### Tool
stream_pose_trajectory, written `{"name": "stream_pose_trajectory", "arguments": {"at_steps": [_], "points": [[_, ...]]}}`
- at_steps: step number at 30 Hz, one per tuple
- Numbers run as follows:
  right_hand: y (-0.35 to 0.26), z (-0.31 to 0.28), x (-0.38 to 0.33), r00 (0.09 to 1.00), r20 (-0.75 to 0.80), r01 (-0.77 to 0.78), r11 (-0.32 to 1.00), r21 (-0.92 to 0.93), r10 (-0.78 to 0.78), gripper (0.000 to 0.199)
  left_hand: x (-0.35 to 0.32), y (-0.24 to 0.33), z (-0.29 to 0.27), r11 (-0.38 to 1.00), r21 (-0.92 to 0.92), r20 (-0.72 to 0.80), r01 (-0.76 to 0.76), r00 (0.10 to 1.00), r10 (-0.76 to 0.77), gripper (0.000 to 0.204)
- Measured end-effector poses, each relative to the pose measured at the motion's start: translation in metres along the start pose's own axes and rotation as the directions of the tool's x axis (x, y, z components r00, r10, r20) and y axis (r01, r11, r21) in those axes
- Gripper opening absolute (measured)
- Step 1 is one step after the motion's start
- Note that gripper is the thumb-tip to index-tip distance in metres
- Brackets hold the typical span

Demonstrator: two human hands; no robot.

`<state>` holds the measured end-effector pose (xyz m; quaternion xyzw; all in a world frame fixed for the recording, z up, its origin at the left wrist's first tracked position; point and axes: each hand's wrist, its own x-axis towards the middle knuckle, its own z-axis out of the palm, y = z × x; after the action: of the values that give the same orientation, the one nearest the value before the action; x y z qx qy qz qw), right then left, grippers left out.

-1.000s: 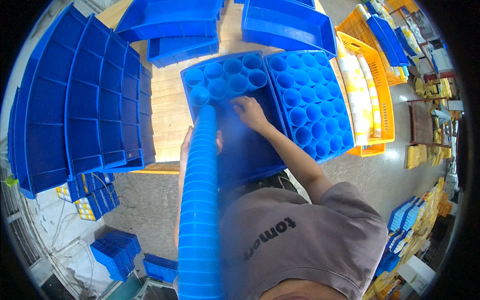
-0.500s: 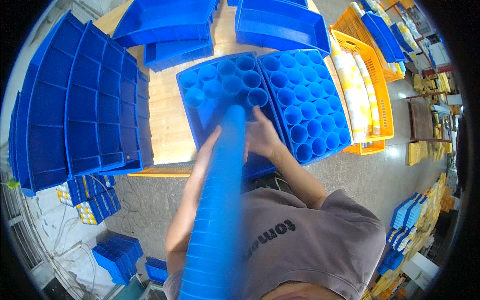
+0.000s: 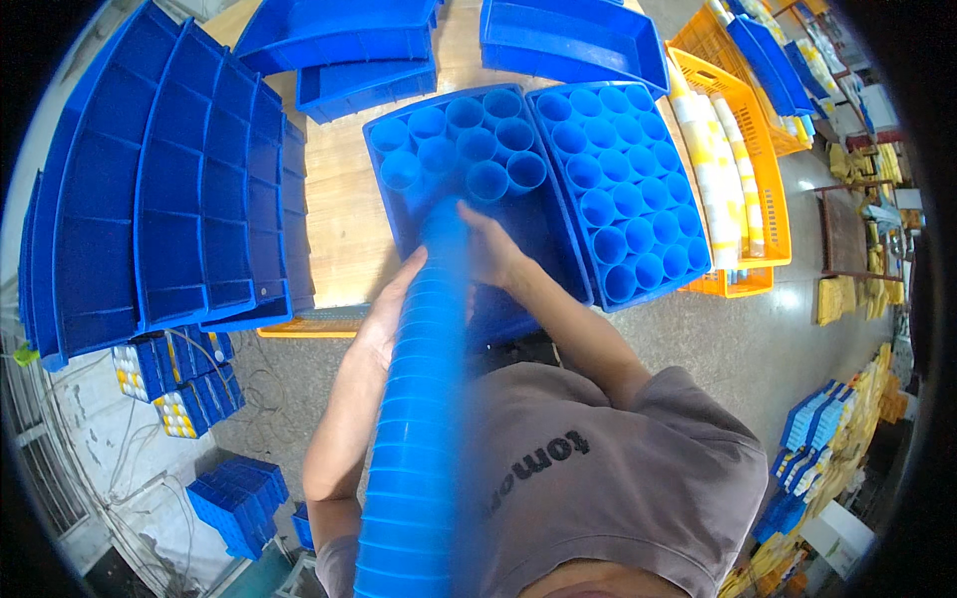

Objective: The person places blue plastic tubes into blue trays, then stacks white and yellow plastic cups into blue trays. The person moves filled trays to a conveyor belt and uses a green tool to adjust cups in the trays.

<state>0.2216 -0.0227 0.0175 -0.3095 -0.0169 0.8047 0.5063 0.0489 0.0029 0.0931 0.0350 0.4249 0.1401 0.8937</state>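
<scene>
A long stack of nested blue cups (image 3: 424, 399) runs from my chest up toward the table. My left hand (image 3: 391, 311) cradles the stack from the left side. My right hand (image 3: 490, 249) grips the stack's top end, just over a blue tray (image 3: 558, 254) partly filled with several upright blue cups. To its right sits a second blue tray (image 3: 698, 244) filled with blue cups.
Blue bins (image 3: 164, 209) are stacked at the left and more lie at the back (image 3: 568, 35) of the wooden table (image 3: 339, 199). An orange crate (image 3: 763, 189) with yellow-white rolls stands at the right. Small blue boxes (image 3: 234, 493) sit on the floor.
The cup stack has swung rightward, its top now nearer the tray's front. My right hand pulled back from the tray to the stack's end, and my left hand came into view on the stack.
</scene>
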Motion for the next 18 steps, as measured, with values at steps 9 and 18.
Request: {"name": "stream_pose_trajectory", "arguments": {"at_steps": [9,18], "points": [[0.044,-0.034,0.000,0.990,-0.144,0.015,0.985,0.170,0.010,0.054,-0.026,-0.019,-0.013,0.931,0.362,-0.097,0.045,0.995,-0.011,0.060],[0.008,-0.033,-0.040,0.962,-0.251,0.145,0.978,0.150,-0.104,0.060,-0.027,-0.038,0.003,0.948,0.316,-0.067,0.023,0.998,-0.002,0.062]]}}
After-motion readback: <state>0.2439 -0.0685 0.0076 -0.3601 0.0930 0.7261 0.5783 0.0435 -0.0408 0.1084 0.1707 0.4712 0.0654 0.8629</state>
